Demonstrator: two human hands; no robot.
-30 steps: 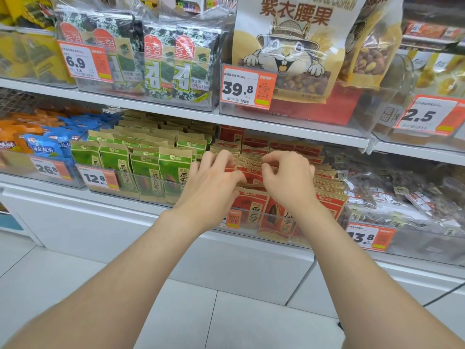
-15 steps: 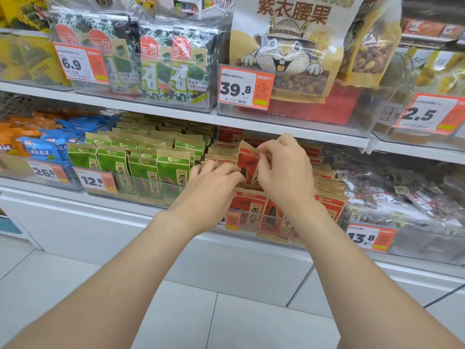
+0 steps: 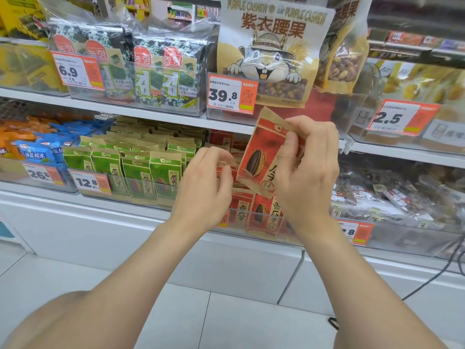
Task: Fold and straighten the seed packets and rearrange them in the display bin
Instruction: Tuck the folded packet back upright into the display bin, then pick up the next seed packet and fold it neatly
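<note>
The right hand is clamped on a red seed packet. The thumb presses on the printed front near the top edge and the other fingers are curled behind it. The packet is held up above the clear display bin, tilted so its top leans to the right, with its folded brown top in front of the upper shelf edge.

The left hand is just left of the packet, its fingers loosely curled over the tops of the red packets standing in the bin. The fingertips are blurred, so I cannot tell whether they pinch anything.

To the left, green packets stand in rows in the next bin. On the far shelf above, a big cashew bag stands behind a 39.8 price tag.
</note>
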